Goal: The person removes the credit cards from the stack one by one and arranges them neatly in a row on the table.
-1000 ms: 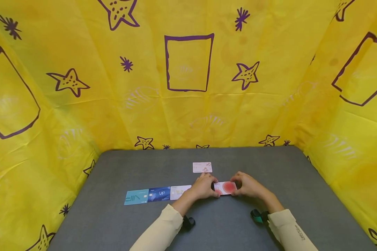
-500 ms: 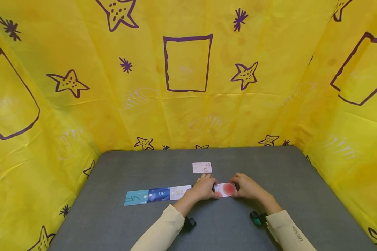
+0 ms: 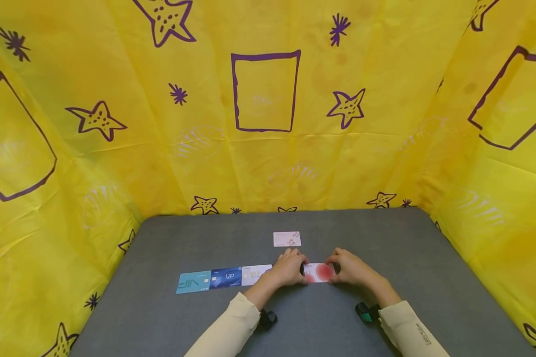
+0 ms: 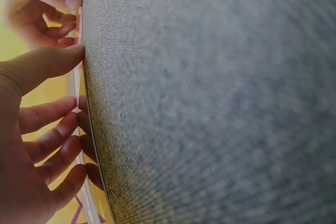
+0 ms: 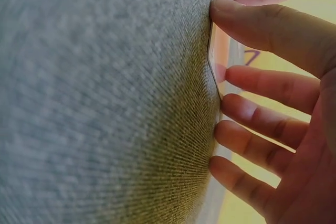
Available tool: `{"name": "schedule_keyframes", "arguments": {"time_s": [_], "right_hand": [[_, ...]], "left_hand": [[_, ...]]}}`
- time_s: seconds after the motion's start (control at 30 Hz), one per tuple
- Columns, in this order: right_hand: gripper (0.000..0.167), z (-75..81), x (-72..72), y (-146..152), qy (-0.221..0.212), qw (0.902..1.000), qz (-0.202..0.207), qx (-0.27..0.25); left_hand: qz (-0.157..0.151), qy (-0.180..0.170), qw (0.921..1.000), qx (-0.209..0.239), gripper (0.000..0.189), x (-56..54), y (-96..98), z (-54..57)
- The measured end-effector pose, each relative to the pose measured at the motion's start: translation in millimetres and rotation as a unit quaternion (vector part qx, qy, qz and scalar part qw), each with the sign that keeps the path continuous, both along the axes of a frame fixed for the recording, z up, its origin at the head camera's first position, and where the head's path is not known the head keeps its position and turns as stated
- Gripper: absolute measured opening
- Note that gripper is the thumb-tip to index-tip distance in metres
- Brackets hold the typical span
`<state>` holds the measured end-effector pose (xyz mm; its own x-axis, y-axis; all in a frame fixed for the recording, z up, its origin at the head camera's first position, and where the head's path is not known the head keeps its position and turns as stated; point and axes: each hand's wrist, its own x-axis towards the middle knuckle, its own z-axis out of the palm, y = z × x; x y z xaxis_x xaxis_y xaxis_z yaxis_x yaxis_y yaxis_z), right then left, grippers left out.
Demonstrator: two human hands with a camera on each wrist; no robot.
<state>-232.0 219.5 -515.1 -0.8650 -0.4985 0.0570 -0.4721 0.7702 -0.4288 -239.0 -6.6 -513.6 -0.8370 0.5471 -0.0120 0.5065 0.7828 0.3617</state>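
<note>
A white card with red circles (image 3: 318, 272) lies flat, low over the grey table, between the two hands in the head view. Its left end is pinched between thumb and fingers of my left hand (image 3: 289, 268). At the right end, my right hand (image 3: 352, 267) pinches it the same way. The right wrist view shows the card's thin edge (image 5: 222, 35) between the right thumb and index finger, close to the table surface. To the left runs a row: a teal VIP card (image 3: 194, 282), a blue VIP card (image 3: 226, 277) and a white VIP card (image 3: 253, 275), whose right side my left hand partly covers.
A pale pink card (image 3: 287, 239) lies alone beyond my left hand. The grey table (image 3: 366, 233) ends at a yellow cloth (image 3: 268, 168) with starfish drawings, which rises at the back and both sides.
Both hands have moved slightly toward me, with the red-circled card between them. The row of cards and the pink card keep their places on the table.
</note>
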Motion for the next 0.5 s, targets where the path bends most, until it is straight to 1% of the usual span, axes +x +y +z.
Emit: {"name": "schedule_keyframes", "arguments": {"time_s": [0.1, 0.37, 0.5], "right_hand": [[0.039, -1.3, 0.2, 0.7, -0.005, 1.0, 0.002, -0.005], [0.04, -4.4, 0.1, -0.4, 0.005, 0.9999, 0.01, -0.012], [0.038, -3.0, -0.3, -0.6, -0.009, 0.9997, 0.004, -0.022]], "left_hand": [[-0.004, -0.002, 1.0, 0.0, 0.044, 1.1, -0.4, 0.7], [-0.005, -0.002, 1.0, 0.0, 0.044, 1.0, -1.0, 0.5], [-0.004, -0.006, 1.0, 0.004, 0.045, -0.9, -1.4, -1.3]]}}
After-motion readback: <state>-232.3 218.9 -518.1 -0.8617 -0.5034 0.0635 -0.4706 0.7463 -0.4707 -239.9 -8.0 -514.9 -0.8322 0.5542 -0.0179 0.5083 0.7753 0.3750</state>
